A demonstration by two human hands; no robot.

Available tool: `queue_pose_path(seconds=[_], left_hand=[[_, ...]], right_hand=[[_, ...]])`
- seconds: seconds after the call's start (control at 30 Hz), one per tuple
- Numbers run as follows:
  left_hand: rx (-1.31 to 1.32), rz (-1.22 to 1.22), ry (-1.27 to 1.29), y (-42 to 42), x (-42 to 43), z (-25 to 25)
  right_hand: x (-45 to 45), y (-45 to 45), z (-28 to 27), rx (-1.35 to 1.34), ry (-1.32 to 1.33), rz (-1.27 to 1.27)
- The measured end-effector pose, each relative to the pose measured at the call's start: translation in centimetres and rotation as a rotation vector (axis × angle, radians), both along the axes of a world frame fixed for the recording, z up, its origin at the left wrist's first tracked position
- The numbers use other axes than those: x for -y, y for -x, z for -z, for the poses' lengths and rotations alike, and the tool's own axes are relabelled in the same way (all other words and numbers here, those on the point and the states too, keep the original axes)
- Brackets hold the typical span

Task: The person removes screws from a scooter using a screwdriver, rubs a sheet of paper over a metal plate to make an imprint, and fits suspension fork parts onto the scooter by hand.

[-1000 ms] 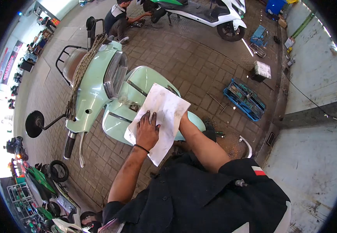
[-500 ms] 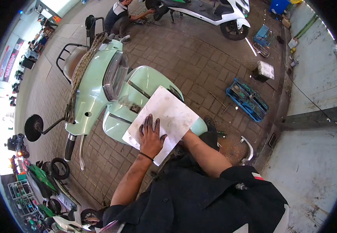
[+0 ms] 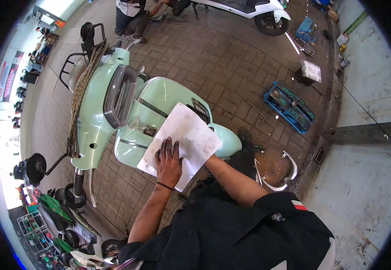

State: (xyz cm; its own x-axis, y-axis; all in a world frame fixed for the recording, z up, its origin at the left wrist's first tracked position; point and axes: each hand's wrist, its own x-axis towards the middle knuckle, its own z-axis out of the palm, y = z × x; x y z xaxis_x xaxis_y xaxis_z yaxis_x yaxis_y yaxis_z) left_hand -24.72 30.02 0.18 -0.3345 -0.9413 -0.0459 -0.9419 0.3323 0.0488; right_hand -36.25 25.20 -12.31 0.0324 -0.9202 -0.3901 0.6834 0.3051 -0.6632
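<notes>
Overlooking brick paving [image 3: 231, 58] across the frame; facing a green scooter [image 3: 94, 119] left of centre. Viewing stained paper [image 3: 192, 139] mid-frame, probably handling light and limp, best being held by opposite edges. Hiding right hand beneath, leaving its grip impossible to tell. Resting left hand [image 3: 169, 164] flat on top, grasping nothing.

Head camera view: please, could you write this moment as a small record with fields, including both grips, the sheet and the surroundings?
Left grip: bare hand, flat on the sheet
Right grip: hidden beneath the sheet; the forearm shows
Sheet: white, smudged; whether it touches the pale green scooter is unclear
Rope: along the pale green scooter's handlebar area
Paved floor, picture right: blue tray, curved white part
Background: crouching person, white scooter
</notes>
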Motion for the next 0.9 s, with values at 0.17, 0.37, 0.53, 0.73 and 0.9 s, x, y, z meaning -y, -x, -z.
queue_pose_path(seconds=[0.17, 0.37, 0.53, 0.73, 0.9], left_hand=[[0.010, 0.033, 0.027, -0.6, -0.2, 1.0], [0.046, 0.029, 0.076, -0.4, 0.0, 0.9], [0.040, 0.015, 0.038, -0.2, -0.2, 0.4], [0.040, 0.015, -0.006, 0.1, 0.0, 0.6], [0.035, 0.008, -0.016, 0.6, 0.2, 0.8]], right_hand=[[-1.0, 0.5, 0.6, -0.016, 0.015, -0.006], [-1.7, 1.7, 1.3, -0.079, 0.049, 0.015], [-2.3, 3.2, 1.7, -0.161, 0.082, 0.067], [-1.1, 5.4, 0.4, -0.123, 0.038, 0.131], [0.1, 5.8, -1.4, -0.667, 0.008, 0.055]])
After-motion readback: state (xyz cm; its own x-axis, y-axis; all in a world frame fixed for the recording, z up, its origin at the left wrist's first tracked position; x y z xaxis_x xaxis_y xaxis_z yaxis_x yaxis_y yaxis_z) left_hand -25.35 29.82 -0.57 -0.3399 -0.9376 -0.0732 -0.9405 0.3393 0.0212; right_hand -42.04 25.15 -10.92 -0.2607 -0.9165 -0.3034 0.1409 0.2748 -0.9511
